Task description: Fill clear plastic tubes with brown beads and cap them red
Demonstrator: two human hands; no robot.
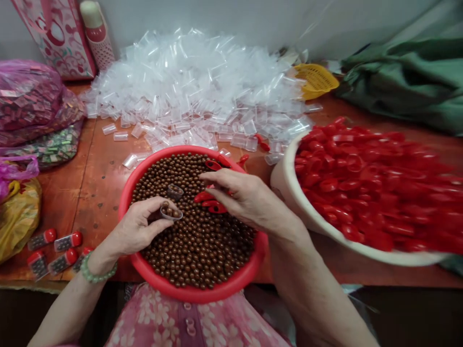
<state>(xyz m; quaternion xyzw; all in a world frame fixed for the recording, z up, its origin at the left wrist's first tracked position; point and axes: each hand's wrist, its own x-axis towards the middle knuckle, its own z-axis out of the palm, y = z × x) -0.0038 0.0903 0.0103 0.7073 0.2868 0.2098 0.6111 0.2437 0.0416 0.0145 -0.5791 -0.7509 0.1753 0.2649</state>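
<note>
My left hand (139, 224) is closed around a small clear plastic tube (176, 218), with several brown beads (166, 209) showing in its open mouth. It is above the left part of a red basin (127, 202) filled with the same round beads. Over the basin's right side is my right hand (235, 193), its thumb and forefinger apart at some red plastic caps (216, 207) lying on the beads. Its other fingers are mostly hidden. Between the hands another clear tube (175, 192) rests on the beads.
Behind the basin lies a large heap of clear tubes (202, 82). A white tub (289, 168) of red caps stands at right. Several filled, red-capped tubes (65, 242) lie at left, near plastic bags (32, 106). A yellow basket (316, 79) and green cloth (408, 82) are at the back right.
</note>
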